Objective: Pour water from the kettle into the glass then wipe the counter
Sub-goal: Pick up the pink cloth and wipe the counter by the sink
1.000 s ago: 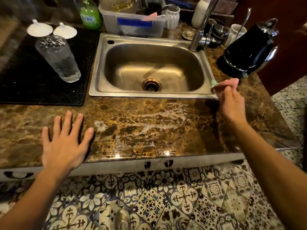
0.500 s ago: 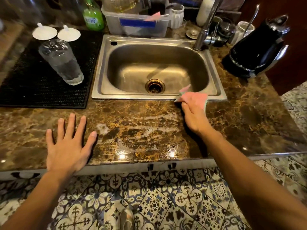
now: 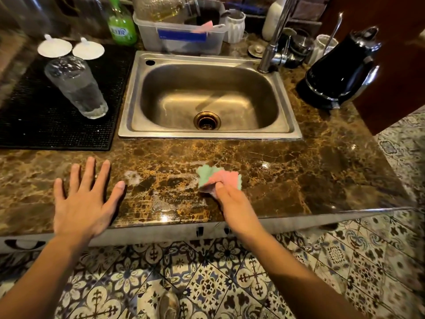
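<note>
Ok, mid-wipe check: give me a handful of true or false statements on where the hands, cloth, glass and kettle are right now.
1. The right hand holds the pink and green cloth on the counter. True.
2. The left hand grips the glass. False: it lies flat and open on the counter; the glass stands apart on the black mat.
3. The glass holds water. True.
4. The kettle sits inside the sink. False: it stands on the counter right of the sink.
5. The cloth lies in the basin. False: it is on the counter in front of the sink.

Dim warm light, counter (image 3: pixel 287 171) glare, edges perhaps blurred.
</note>
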The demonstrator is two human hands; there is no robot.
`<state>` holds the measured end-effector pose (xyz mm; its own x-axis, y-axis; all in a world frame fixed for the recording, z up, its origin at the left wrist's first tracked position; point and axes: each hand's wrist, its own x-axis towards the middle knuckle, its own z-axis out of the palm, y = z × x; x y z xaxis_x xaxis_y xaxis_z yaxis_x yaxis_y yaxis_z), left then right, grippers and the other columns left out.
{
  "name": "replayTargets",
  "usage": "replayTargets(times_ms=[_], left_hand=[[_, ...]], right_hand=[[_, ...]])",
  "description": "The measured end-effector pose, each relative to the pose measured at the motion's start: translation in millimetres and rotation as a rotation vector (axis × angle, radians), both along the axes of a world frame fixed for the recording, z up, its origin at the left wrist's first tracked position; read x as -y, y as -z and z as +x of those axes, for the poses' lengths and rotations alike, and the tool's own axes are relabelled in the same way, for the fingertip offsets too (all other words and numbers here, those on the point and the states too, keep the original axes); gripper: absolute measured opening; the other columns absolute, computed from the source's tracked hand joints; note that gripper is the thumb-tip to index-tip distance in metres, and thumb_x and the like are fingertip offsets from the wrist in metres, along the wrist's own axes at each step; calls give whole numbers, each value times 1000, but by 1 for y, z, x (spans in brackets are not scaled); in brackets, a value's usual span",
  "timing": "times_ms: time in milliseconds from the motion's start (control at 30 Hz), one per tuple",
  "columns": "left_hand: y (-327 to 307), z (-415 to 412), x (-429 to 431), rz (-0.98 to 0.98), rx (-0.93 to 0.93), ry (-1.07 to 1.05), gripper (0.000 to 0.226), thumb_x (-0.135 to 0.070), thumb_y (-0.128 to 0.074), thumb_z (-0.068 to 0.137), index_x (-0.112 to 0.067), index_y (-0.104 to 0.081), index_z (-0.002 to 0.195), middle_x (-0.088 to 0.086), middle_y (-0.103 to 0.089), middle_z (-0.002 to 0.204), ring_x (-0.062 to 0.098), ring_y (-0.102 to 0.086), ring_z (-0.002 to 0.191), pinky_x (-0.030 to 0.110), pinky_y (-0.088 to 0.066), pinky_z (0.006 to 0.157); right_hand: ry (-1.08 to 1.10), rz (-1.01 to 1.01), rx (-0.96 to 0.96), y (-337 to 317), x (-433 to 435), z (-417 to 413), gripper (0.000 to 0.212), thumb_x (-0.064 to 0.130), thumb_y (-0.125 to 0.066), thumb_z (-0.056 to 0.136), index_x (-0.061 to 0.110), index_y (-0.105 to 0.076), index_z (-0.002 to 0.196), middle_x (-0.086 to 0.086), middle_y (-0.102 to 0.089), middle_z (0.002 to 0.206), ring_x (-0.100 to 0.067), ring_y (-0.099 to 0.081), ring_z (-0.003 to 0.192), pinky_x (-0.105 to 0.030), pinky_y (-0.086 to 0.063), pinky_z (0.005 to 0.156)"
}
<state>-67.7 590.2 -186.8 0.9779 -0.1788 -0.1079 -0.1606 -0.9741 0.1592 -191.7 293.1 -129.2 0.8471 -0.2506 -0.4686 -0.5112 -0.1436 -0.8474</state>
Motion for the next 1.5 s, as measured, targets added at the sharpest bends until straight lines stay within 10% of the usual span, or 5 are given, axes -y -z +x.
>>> replayTargets(times_ms=[167,433,600,767,1500], left_hand=[[0,-1,0,-7,12,-2,81,-78,-1,94,-38,-8,164,-5,1,174,26,-1,161,57,-2,125],[1,1,-1,-3,3,-3,79,-78,-2,94,-41,-5,164,-6,6,173,23,6,160,55,2,126],[1,1,-2,-9,0,-3,78,-77,-4,95,-41,-6,164,-6,5,174,22,5,160,55,1,126],[0,1,-1,-2,3,-6,79,-78,-4,94,-40,-6,164,-5,5,173,22,5,160,56,0,126],[0,1,-1,11,7,4,81,-78,-1,95,-38,-7,164,-3,4,174,24,5,161,58,0,127]], right_hand=[[430,748,42,-30,36,8,35,25,-36,109,8,-62,125,-26,-67,130,-36,-61,124,-49,-42,114],[549,118,186,-60,158,27,31,29,-42,106,22,-72,107,-13,-74,119,-28,-74,106,-50,-61,86],[435,-456,3,-48,190,37,27,42,-58,92,26,-68,112,11,-62,95,-25,-66,101,-10,-51,78],[339,-564,-135,-12,177,47,51,42,-29,109,13,-58,141,-18,-61,139,-38,-53,130,-46,-35,114],[-295,-523,94,12,11,54,57,47,-22,107,26,-40,156,-3,-31,168,-30,-44,145,-48,-32,122]])
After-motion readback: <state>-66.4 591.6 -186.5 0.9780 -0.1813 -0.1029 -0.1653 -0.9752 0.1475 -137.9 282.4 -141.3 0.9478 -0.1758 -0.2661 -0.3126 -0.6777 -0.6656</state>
